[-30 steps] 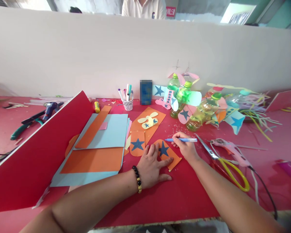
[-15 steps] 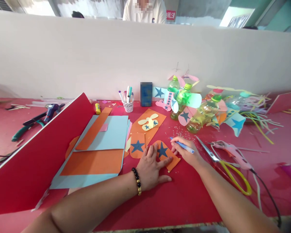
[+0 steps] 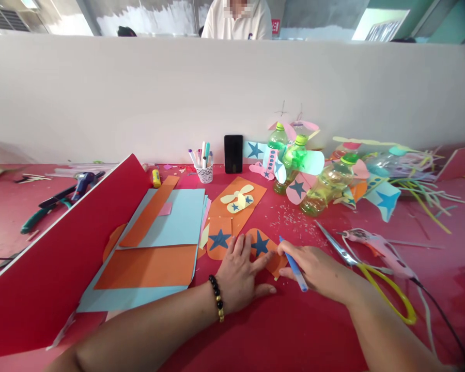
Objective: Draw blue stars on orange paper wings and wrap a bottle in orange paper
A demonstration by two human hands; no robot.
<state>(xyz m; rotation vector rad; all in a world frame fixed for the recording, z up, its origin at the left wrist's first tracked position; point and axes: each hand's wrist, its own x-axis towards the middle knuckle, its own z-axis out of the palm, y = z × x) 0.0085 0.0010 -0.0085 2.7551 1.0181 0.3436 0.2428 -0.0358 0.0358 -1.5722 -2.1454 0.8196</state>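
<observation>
Two hands over star-marked orange paper

On a smooth red tabletop (image 3: pixel 294 330), a flat orange paper piece (image 3: pixel 270 247), rounded at its far end and bearing a dark blue five-pointed star, lies between the hands; a similar starred piece (image 3: pixel 219 241) lies just left of it. Pale, fine scraps (image 3: pixel 289 217) are scattered beyond. To the right are steel-bladed scissors (image 3: pixel 343 250) with a yellow handle and translucent plastic bottles (image 3: pixel 325 188).

The left hand (image 3: pixel 238 274) is laid flat, fingers parted, its index finger across the piece and its thumb well out to the side. The right hand (image 3: pixel 312 266) pinches a slim blue pen (image 3: pixel 295 267) between thumb and fingers, beside the piece's right edge.

The hands cover parts of the piece's edges. Whether the right fingertips touch the paper cannot be told. Both forearms are cut off below.
</observation>
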